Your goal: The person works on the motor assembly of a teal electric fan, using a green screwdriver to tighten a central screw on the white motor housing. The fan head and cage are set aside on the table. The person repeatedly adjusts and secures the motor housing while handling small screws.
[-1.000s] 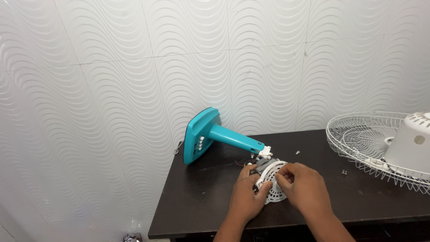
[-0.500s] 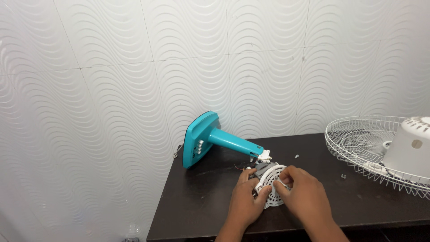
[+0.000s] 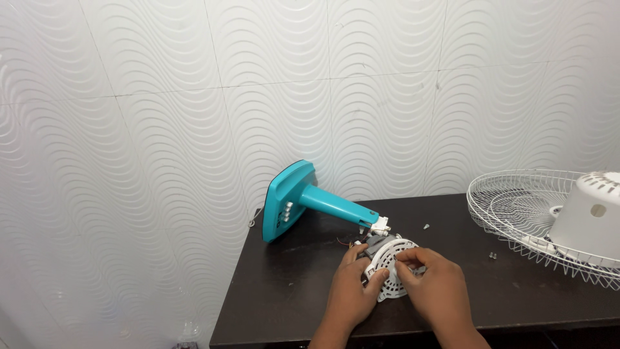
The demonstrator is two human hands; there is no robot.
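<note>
A teal fan stand (image 3: 303,198) lies on its side on the dark table (image 3: 290,291), its base toward the wall. At the end of its stem sits a round white slotted motor cover (image 3: 389,257) over a grey motor part. My left hand (image 3: 352,291) grips the cover's left rim, thumb on its face. My right hand (image 3: 433,284) pinches the cover's top right edge with the fingertips. Thin wires show beside the stem's end.
A white wire fan guard (image 3: 516,213) lies at the table's right with a white motor housing (image 3: 591,216) on it. Small screws (image 3: 492,256) lie near the guard, and another small part (image 3: 426,227) behind the cover. A wavy white tiled wall stands behind.
The camera has shifted slightly. Both hands stay on the white cover; the right hand's fingers have moved up to its top edge.
</note>
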